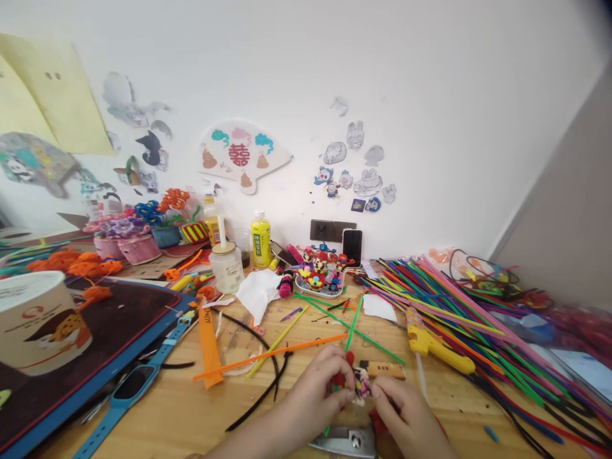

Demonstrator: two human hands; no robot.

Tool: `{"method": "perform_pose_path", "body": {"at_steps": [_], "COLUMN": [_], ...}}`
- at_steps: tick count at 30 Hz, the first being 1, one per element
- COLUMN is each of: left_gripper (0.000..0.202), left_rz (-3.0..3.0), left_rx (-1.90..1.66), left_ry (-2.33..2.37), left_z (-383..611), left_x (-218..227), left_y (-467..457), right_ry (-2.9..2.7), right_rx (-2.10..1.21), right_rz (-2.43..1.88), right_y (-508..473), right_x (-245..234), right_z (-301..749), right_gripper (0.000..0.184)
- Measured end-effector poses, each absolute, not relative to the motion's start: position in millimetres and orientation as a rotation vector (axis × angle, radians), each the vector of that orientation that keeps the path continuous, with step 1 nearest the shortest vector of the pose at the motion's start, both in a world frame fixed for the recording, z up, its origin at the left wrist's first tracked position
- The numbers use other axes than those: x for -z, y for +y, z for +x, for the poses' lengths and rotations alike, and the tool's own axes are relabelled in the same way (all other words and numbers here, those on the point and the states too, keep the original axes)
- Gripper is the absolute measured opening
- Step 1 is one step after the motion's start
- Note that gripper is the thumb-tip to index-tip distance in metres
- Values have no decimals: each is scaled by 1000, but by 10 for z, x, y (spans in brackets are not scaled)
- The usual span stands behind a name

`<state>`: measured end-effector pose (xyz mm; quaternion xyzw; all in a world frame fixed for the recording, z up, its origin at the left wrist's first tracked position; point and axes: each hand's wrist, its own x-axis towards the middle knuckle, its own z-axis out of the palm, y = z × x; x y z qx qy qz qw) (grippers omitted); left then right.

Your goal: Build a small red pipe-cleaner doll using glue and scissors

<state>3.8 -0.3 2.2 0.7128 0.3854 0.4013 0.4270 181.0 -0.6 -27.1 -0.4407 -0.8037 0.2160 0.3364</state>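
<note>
My left hand [319,390] and my right hand [404,411] meet low in the middle of the wooden table [191,414]. Both are closed in a pinch on a small pipe-cleaner figure [359,382] with red, white and dark parts. A red fuzzy bit [350,359] sticks up above my left fingers. Metal scissors [347,441] lie just under my hands. A long orange pipe cleaner [268,357] runs across the table to the left of my hands. A yellow glue gun [433,343] rests to the right.
A big heap of coloured pipe cleaners [459,299] covers the right side. A paper cup [38,322] stands on a dark mat [119,319] at left, with a blue smartwatch [134,386] beside it. A jar [226,266], yellow bottle [261,239], tray of figures [321,277] and phone [352,247] line the wall.
</note>
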Motion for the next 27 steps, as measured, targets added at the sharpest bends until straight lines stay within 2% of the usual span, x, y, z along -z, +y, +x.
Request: {"method": "perform_pose_path", "body": {"at_steps": [27], "left_gripper": [20], "left_rz": [1787], "left_rx": [-1006], "left_ry": [953], "left_z": [30], "left_x": [-5], "left_y": [7], "right_ry": [-2106], "right_rx": [-533], "right_rz": [-1150], "right_y": [-26], "right_x": [262], "right_z": [1816], "right_gripper": [38]}}
